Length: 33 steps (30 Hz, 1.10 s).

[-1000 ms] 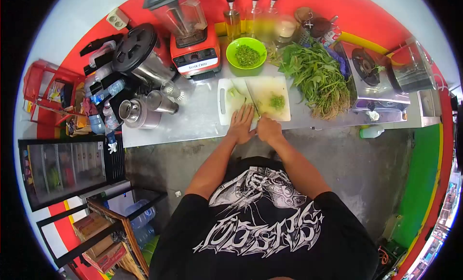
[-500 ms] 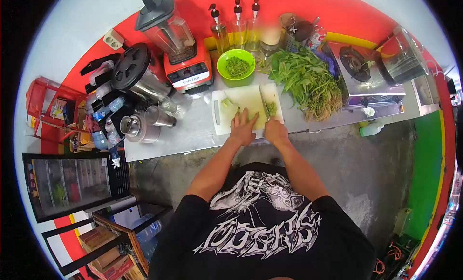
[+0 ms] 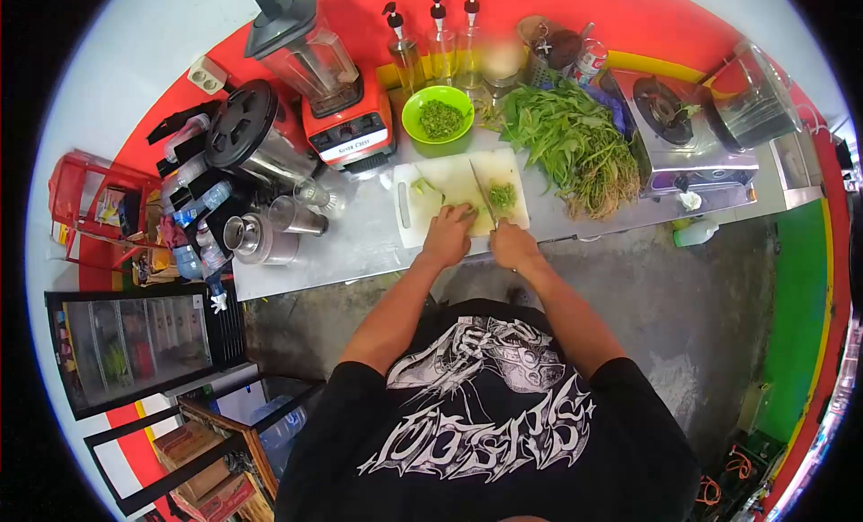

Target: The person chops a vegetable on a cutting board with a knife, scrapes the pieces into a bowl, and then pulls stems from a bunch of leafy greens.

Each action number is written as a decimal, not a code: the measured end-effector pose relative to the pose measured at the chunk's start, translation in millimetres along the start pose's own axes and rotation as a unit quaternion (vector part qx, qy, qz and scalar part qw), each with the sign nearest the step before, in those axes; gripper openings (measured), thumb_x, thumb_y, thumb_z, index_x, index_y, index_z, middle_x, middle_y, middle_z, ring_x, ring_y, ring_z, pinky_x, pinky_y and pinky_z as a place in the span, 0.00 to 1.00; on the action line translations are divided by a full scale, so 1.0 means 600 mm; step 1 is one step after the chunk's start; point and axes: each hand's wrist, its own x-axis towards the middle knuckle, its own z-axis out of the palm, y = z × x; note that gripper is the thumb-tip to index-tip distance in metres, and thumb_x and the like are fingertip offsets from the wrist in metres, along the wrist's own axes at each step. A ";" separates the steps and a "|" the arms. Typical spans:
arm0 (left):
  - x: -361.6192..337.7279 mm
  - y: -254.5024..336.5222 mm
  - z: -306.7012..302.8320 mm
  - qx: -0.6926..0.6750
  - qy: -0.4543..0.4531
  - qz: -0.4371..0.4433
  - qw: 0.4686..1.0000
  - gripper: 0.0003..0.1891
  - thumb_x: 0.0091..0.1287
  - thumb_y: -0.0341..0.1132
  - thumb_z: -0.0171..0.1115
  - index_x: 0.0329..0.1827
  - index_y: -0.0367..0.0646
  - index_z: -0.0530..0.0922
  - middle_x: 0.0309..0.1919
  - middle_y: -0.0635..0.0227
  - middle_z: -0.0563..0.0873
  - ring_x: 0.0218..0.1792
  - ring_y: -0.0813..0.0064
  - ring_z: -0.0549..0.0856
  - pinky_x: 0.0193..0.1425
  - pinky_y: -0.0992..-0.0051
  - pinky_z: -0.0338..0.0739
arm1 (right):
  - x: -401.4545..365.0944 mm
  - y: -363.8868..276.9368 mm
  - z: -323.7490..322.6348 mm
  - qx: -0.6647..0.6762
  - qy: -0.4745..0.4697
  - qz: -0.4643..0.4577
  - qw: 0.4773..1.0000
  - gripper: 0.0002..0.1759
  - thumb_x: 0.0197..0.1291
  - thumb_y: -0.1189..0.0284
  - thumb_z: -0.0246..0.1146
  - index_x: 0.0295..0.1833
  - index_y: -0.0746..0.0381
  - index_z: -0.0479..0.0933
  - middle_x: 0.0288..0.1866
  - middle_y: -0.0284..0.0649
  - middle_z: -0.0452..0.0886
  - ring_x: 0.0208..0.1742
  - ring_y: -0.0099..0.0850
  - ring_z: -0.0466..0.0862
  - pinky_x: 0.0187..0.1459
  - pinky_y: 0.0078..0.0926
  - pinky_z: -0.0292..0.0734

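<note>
The right hand [image 3: 514, 246] grips the knife [image 3: 482, 186] over the cutting board [image 3: 449, 170]; chopped greens [image 3: 502, 196] lie on the board's right half. The left hand's [image 3: 447, 237] fingers bend at its near edge, their grip unclear; straying bladeward, they could get cut.

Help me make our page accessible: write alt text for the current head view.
A right hand holds a knife over a white cutting board beside chopped greens, the left hand close to the knife. A green bowl of cut greens stands behind; a leafy bunch lies at right.
</note>
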 end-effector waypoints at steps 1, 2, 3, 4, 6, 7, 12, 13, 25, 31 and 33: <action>0.000 0.007 -0.006 0.011 -0.022 -0.003 1.000 0.37 0.57 0.31 0.67 0.75 0.49 0.71 0.72 0.65 0.71 0.71 0.54 0.68 0.70 0.54 0.70 | -0.001 -0.001 -0.011 0.000 -0.002 0.000 1.000 0.22 0.72 0.60 0.54 0.54 0.70 0.73 0.48 0.65 0.84 0.50 0.61 0.85 0.55 0.57 0.79; -0.001 0.012 -0.013 0.022 -0.044 -0.005 0.999 0.36 0.58 0.30 0.64 0.74 0.49 0.71 0.74 0.66 0.69 0.72 0.56 0.67 0.71 0.54 0.69 | -0.002 -0.001 -0.024 -0.013 -0.026 0.004 1.000 0.21 0.71 0.63 0.54 0.56 0.71 0.73 0.51 0.64 0.84 0.54 0.60 0.85 0.57 0.54 0.79; -0.003 0.012 -0.014 0.022 -0.045 -0.006 0.999 0.36 0.58 0.30 0.64 0.74 0.49 0.71 0.74 0.66 0.69 0.72 0.56 0.67 0.71 0.54 0.69 | -0.005 -0.006 -0.035 -0.026 -0.050 0.008 0.998 0.21 0.70 0.65 0.53 0.58 0.71 0.72 0.55 0.63 0.83 0.57 0.58 0.84 0.59 0.52 0.79; -0.004 0.011 -0.015 0.029 -0.051 -0.004 0.998 0.37 0.58 0.30 0.64 0.76 0.49 0.70 0.74 0.67 0.68 0.73 0.56 0.67 0.72 0.54 0.68 | -0.007 -0.009 -0.034 -0.025 -0.050 0.007 0.998 0.21 0.70 0.65 0.53 0.58 0.71 0.72 0.55 0.63 0.83 0.57 0.58 0.84 0.59 0.52 0.79; -0.006 0.005 -0.010 0.037 -0.059 0.001 0.998 0.38 0.58 0.30 0.64 0.77 0.50 0.69 0.75 0.67 0.68 0.73 0.56 0.66 0.72 0.55 0.67 | -0.013 -0.010 -0.029 -0.043 -0.044 0.021 0.998 0.20 0.69 0.66 0.54 0.58 0.71 0.72 0.55 0.63 0.83 0.58 0.58 0.84 0.59 0.51 0.79; -0.010 0.000 -0.004 0.033 -0.048 0.006 0.998 0.40 0.58 0.32 0.66 0.79 0.52 0.66 0.76 0.67 0.67 0.74 0.54 0.66 0.73 0.52 0.66 | -0.016 -0.007 -0.015 -0.042 -0.044 0.024 0.998 0.20 0.69 0.66 0.54 0.58 0.71 0.72 0.55 0.63 0.83 0.58 0.58 0.84 0.59 0.51 0.79; -0.024 -0.006 0.008 0.045 -0.060 0.014 0.997 0.43 0.65 0.38 0.64 0.84 0.59 0.55 0.83 0.70 0.57 0.80 0.53 0.57 0.80 0.48 0.56 | 0.004 0.001 0.042 -0.009 0.031 0.039 0.999 0.22 0.71 0.64 0.54 0.58 0.72 0.69 0.47 0.63 0.85 0.51 0.60 0.86 0.55 0.54 0.80; -0.024 -0.007 0.005 0.065 -0.096 0.003 0.993 0.43 0.68 0.40 0.61 0.85 0.61 0.50 0.84 0.72 0.52 0.82 0.54 0.51 0.82 0.45 0.49 | 0.015 0.004 0.040 -0.020 0.022 0.025 0.999 0.21 0.71 0.63 0.54 0.58 0.71 0.70 0.48 0.63 0.85 0.51 0.60 0.86 0.55 0.54 0.80; -0.007 -0.019 0.002 0.026 -0.219 -0.034 0.975 0.42 0.75 0.43 0.53 0.87 0.64 0.39 0.87 0.76 0.35 0.85 0.59 0.33 0.81 0.35 0.28 | 0.003 -0.010 0.021 -0.023 0.009 0.050 0.998 0.19 0.65 0.71 0.56 0.56 0.73 0.72 0.51 0.63 0.85 0.54 0.57 0.86 0.56 0.51 0.81; -0.009 -0.025 0.012 0.027 -0.211 -0.032 0.977 0.42 0.75 0.44 0.52 0.87 0.64 0.39 0.86 0.75 0.34 0.85 0.58 0.32 0.81 0.36 0.26 | 0.032 -0.011 -0.002 -0.042 -0.017 -0.001 0.999 0.23 0.71 0.65 0.51 0.61 0.72 0.71 0.51 0.66 0.83 0.57 0.61 0.84 0.57 0.55 0.78; -0.008 -0.026 0.015 0.030 -0.208 -0.030 0.977 0.42 0.75 0.45 0.53 0.87 0.64 0.39 0.87 0.74 0.34 0.85 0.58 0.32 0.81 0.37 0.25 | 0.013 -0.023 -0.002 -0.037 -0.013 0.020 0.999 0.22 0.71 0.65 0.51 0.60 0.72 0.71 0.51 0.66 0.83 0.56 0.61 0.84 0.57 0.55 0.78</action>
